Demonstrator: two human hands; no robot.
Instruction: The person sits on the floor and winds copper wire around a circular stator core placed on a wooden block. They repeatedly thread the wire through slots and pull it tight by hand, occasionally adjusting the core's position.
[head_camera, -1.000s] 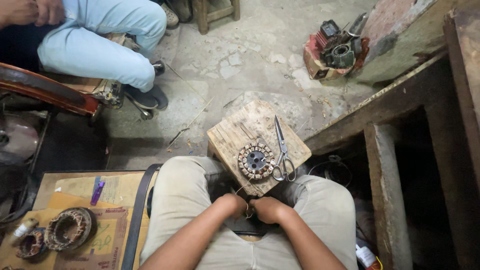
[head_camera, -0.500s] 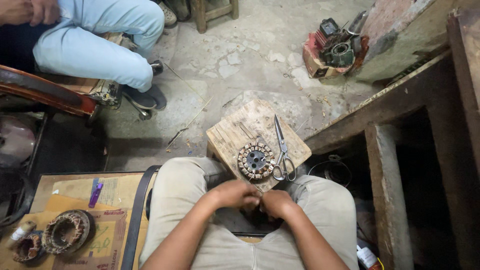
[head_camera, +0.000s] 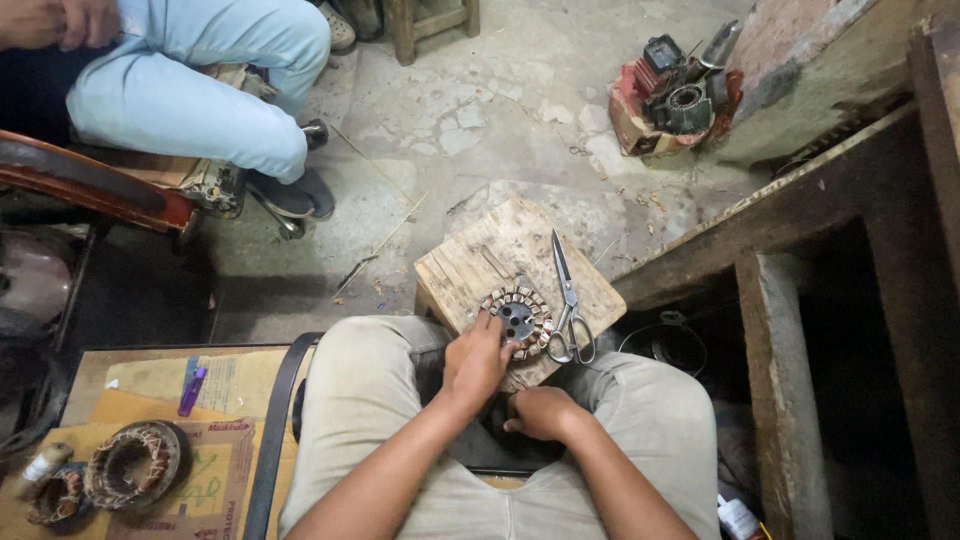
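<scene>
- The left hand (head_camera: 478, 358) reaches forward to the round stator core (head_camera: 519, 321) and rests its fingertips on the core's rim at about 8 o'clock; the fingers are loosely curled, not gripping around it.
- The stator core lies flat on the wooden block (head_camera: 470, 265), toward the block's near edge, just ahead of the person's knees.
- The right hand (head_camera: 541, 412) sits low between the thighs, fingers curled closed; whether it holds anything cannot be told.
- A pair of scissors (head_camera: 567, 300) lies on the block at 3 o'clock of the core, touching or nearly so, and is not in hand.
- Judged from this, the core's poles look wound with copper-coloured wire, so the winding seems well along; the core is only being touched, and any trimming with the scissors is not yet begun.
- Two other wound cores (head_camera: 130, 463) sit on cardboard at 9 o'clock, well apart.
</scene>
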